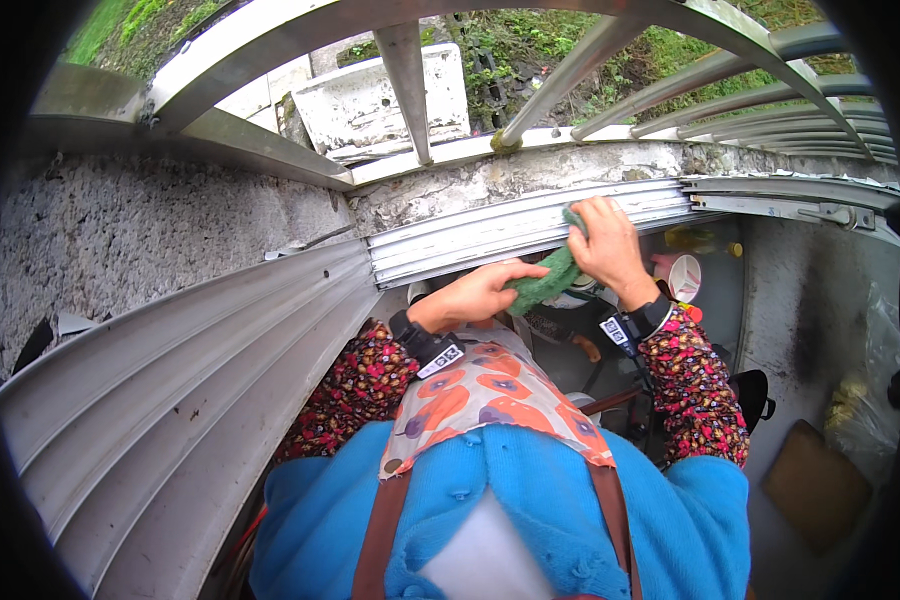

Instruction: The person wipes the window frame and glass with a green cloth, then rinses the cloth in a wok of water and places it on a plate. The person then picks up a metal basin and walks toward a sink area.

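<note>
A green cloth [544, 283] stretches between my two hands beside the window frame's metal sill track [487, 225]. My right hand [607, 244] grips its upper part, with one end bunched over the track. The lower part is in my left hand [476, 294], its thumb and fingers around the cloth just inside the track's near edge. Long grooves run along the pale track, with dark marks in them. Part of the track is hidden behind my right hand.
Metal security bars [412, 90] curve beyond the sill, with a white weathered trough [382, 97] outside. The ribbed side frame [187, 405] rises at left. Right of the track is a sliding sash with a latch [840, 216]. Below lie a yellow bottle [701, 241] and a cutting board [816, 484].
</note>
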Motion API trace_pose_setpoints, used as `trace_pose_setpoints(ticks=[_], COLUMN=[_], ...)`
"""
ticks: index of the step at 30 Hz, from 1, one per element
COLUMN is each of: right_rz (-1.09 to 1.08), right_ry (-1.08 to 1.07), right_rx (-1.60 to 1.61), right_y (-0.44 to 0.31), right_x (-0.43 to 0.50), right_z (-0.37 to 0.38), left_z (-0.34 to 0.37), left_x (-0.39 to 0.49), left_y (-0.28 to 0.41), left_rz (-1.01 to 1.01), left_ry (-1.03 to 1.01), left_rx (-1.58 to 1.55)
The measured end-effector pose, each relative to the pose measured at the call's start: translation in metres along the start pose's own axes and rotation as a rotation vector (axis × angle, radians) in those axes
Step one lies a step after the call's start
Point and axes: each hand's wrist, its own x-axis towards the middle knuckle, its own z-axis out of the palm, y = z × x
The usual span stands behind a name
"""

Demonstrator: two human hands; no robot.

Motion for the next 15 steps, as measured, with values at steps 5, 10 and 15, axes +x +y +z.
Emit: trace_pose_setpoints(ticks=[5, 10, 15], right_rz=[-0.071, 0.007, 0.382], right_ry=[-0.015, -0.231, -0.37], right_rx=[0.334, 1.187, 1.398], right_y=[-0.085, -0.14, -0.106], right_x=[0.016, 0.025, -0.004], right_z=[0.052, 0.071, 0.038], left_z=[-0.019, -0.025, -0.022], left_x=[-0.08, -0.127, -0.106], left_y=[-0.013, -0.011, 0.002], left_rz=[-0.279, -0.441, -0.359], left_ry=[0.125, 0.245, 0.056], left_rx=[-0.105, -0.154, -0.218])
